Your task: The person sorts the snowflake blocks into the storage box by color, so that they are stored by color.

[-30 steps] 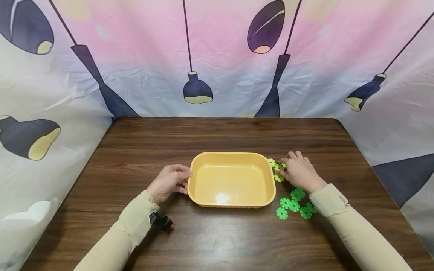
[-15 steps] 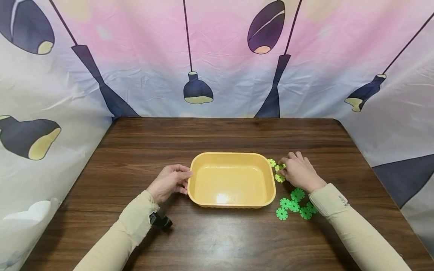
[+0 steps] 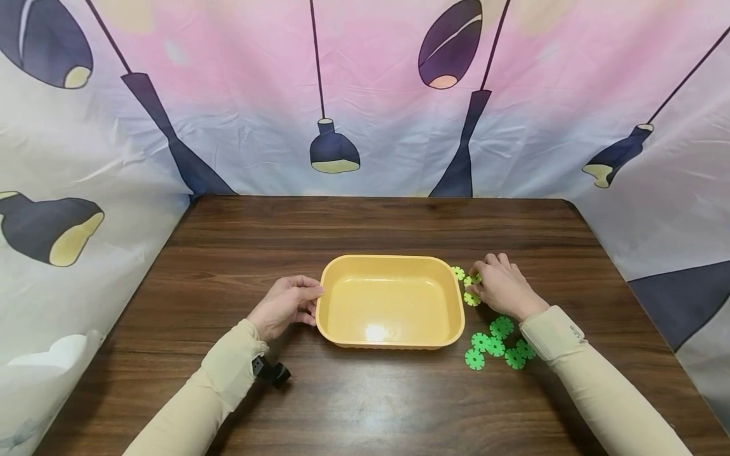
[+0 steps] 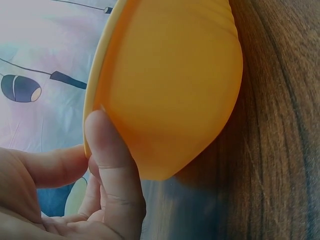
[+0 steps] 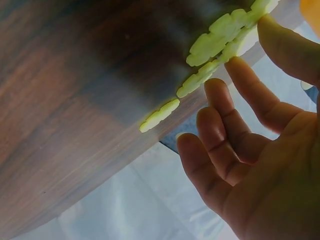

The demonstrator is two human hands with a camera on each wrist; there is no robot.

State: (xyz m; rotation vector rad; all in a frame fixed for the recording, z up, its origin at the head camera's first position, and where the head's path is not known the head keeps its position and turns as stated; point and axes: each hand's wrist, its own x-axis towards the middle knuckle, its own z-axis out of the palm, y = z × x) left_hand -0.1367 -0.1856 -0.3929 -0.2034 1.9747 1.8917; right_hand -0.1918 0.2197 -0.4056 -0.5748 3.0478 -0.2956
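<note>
The place looks like a small screened-off booth: a dark wood-grain desk [image 3: 376, 225] stands enclosed at the back and both sides by creased fabric hangings [image 3: 251, 82], printed with pink-and-blue washes and navy pendant lamps [image 3: 335, 149]. What kind of building surrounds it cannot be told.

Head view: up high, looks forward, down at bench [image 3: 365, 405]; left wrist view: near, turned sideways, on yellow tub [image 4: 170, 75]; right wrist view: near, tilted, on yellow-green discs [image 5: 216, 40]; head shares tub with left, discs with right
</note>
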